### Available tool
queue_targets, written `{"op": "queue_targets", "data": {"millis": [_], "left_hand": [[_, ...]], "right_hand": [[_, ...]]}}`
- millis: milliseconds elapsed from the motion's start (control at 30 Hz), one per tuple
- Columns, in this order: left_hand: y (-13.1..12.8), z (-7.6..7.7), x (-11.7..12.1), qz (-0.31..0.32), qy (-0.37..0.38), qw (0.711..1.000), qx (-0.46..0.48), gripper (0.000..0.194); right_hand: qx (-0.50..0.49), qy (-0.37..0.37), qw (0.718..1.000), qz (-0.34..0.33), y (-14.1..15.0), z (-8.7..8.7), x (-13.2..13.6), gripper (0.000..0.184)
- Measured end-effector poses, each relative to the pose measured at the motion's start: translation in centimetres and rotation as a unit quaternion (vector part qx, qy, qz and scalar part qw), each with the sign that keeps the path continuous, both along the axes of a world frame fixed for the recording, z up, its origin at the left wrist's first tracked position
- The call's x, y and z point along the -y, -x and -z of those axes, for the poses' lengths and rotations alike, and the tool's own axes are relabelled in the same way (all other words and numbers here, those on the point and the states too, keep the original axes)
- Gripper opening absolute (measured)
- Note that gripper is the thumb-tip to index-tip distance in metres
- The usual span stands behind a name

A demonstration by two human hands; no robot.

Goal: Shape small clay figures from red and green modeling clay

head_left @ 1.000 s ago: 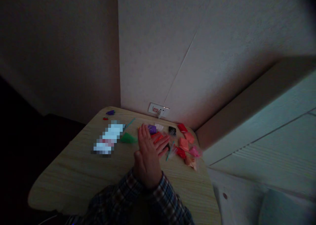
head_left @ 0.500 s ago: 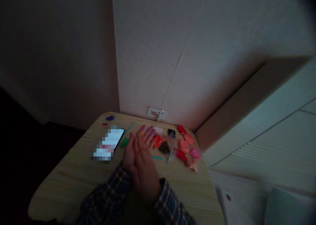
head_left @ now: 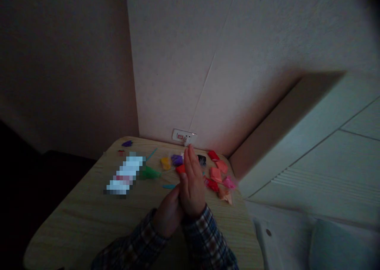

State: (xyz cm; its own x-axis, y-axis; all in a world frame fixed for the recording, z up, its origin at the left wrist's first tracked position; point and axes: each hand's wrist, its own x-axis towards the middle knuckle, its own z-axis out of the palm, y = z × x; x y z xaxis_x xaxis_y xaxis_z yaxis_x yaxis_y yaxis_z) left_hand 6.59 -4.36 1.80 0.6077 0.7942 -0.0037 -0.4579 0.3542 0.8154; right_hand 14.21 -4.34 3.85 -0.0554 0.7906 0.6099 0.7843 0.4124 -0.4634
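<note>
Okay, both hands: right hand [head_left: 193, 183] laid against the left hand [head_left: 169, 214], palms pressed together, right fingers straight and aimed at the wall [head_left: 166, 72]. Can't tell if anything's sandwiched in there; if so, it's totally covered.

Nearest packet: orange-red packet [head_left: 180, 169] on the counter [head_left: 89, 218], just past the hands, partly blocked by the right one.

Feel: my guess is light and soft, squishy filling that dents easily, more likely to get mashed than snapped. Plastic wrap is probably slick, so a loose corner could slip.

Where to grab: I'd pinch across the fat middle, not the thin film end. Same deal for the yellow packet [head_left: 166, 163] and purple packet [head_left: 177, 160] next to each other.

Teal strip [head_left: 169, 186]: lying flat near the hands, looks thin and kinda stiff; can't see if it runs on behind them. Lift it by an edge.

Right-side pile: pink packet [head_left: 228, 182], peach packet [head_left: 225, 195], red packet [head_left: 211, 184] and more; edges blend, so I won't swear to a count.

Black packet [head_left: 202, 160]: peeking out beside the right fingers, partly covered.

Phone-shaped thing [head_left: 126, 175]: pixelated, nothing readable.

Tiny bits: dark purple piece [head_left: 127, 143] and small red piece [head_left: 121, 152], too dim to identify.

Cut off: plaid sleeves [head_left: 204, 238] leave at the bottom; left fingers mostly hidden.
</note>
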Motion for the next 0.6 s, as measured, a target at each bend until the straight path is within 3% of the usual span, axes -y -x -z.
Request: {"op": "queue_targets", "data": {"millis": [133,200,333,400,500,600], "left_hand": [[0.8,-0.4,0.0,0.052,0.112,0.991,0.053,0.036],[1.7,-0.7,-0.9,0.036,0.135,0.988,0.065,0.037],[3.2,-1.5,-3.4,0.012,0.082,0.995,0.061,0.066],[3.5,-1.8,-4.4,0.013,0.043,0.997,0.056,0.071],[3.7,-1.4,-5.6,0.027,0.003,0.998,0.056,0.065],[4.2,-0.1,-6.3,0.042,0.001,0.999,0.032,0.047]], "right_hand": [[0.032,-0.026,0.999,-0.018,-3.3,0.5,-0.2,0.052],[0.031,-0.027,0.998,-0.048,-4.0,1.1,0.3,0.049],[0.033,-0.059,0.996,-0.058,-3.5,2.0,0.4,0.037],[0.029,-0.076,0.995,-0.057,-2.9,2.1,-0.3,0.033],[0.002,-0.078,0.995,-0.059,-2.6,2.3,-1.6,0.025],[-0.027,-0.074,0.995,-0.058,-2.9,3.1,-2.2,0.02]]}}
